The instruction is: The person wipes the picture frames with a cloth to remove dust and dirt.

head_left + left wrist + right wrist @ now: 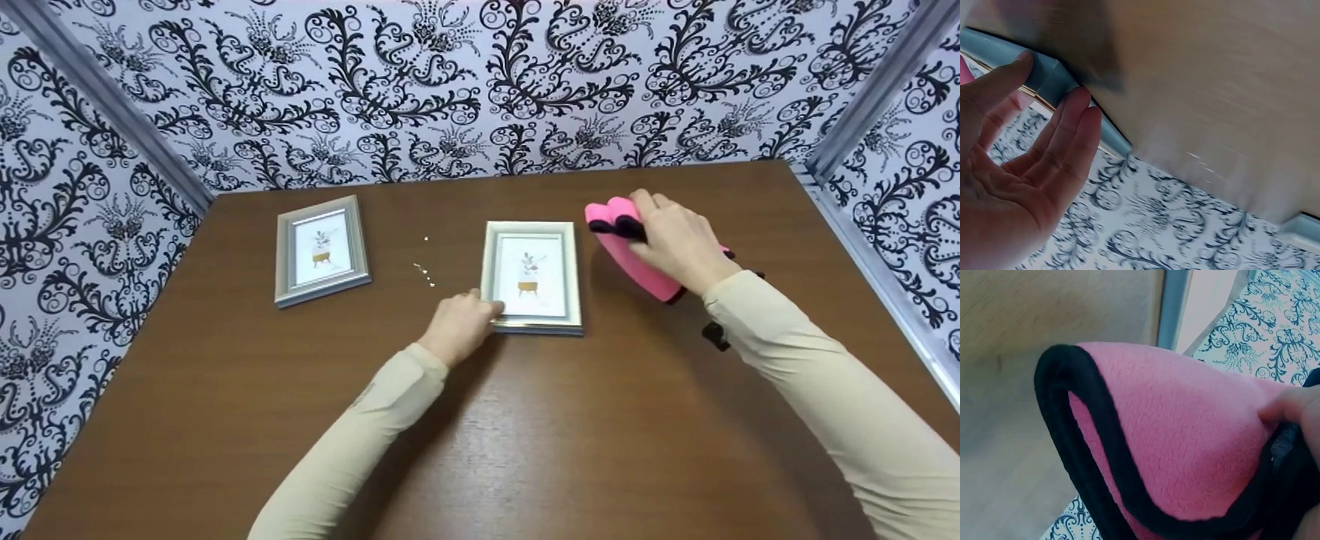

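A silvery-cream picture frame [571, 281] with a plant print lies on the brown table, in the middle of the head view. My left hand [461, 324] grips its near left corner; in the left wrist view the thumb and fingers press against the frame's bluish side [1053, 81]. Just right of the frame, my right hand [681, 241] holds a folded pink cloth [641, 266] with black edging above the table. Close up in the right wrist view, the cloth [1174, 422] hangs in a loose fold, and the fingers [1292, 408] pinch its far side.
A second, similar picture frame [360, 247] lies at the left of the table [570, 442]. Small white bits [425, 273] are scattered between the two frames. Patterned black-and-white walls [450, 90] with grey metal posts close off the back and sides.
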{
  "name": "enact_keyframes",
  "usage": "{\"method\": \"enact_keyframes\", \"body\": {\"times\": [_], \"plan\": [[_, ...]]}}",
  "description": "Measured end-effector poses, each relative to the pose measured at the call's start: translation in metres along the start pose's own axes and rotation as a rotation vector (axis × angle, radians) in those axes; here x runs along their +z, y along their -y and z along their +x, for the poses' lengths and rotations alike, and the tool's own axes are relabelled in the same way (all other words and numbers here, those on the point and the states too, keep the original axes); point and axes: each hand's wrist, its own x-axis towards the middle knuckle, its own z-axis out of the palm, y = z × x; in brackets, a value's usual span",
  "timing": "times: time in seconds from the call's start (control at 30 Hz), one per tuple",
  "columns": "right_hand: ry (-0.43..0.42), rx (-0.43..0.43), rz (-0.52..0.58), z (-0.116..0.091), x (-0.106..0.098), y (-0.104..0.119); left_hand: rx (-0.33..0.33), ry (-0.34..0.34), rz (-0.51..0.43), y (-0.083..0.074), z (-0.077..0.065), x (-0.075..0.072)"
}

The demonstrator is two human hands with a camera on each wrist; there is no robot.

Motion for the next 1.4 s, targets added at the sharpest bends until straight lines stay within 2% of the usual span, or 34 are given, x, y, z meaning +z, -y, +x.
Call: {"method": "enact_keyframes", "body": {"times": [0.2,0.43,0.67,0.93,1.17,1.3,1.4], "plan": [[-0.011,-0.012,0.023,0.0,-0.005,-0.006,0.048,0.006,0.052,-0.021,0.013,0.002],[0.079,0.025,0.038,0.002,-0.016,-0.016,0.128,-0.017,0.087,-0.038,0.02,0.007],[0.131,0.082,0.055,0.002,-0.022,-0.025,0.181,0.031,0.113,-0.049,0.02,0.008],[0.083,0.075,0.033,0.007,-0.014,-0.032,0.245,-0.013,0.136,-0.052,0.015,0.011],[0.003,0.088,-0.027,0.015,0.0,-0.04,0.231,0.018,0.126,-0.054,0.012,0.01],[-0.067,0.061,-0.074,0.023,0.018,-0.044,0.191,0.029,0.116,-0.054,0.012,0.01],[-0.077,0.025,-0.12,0.027,0.035,-0.043,0.155,0.032,0.106,-0.054,0.014,0.011]]}}
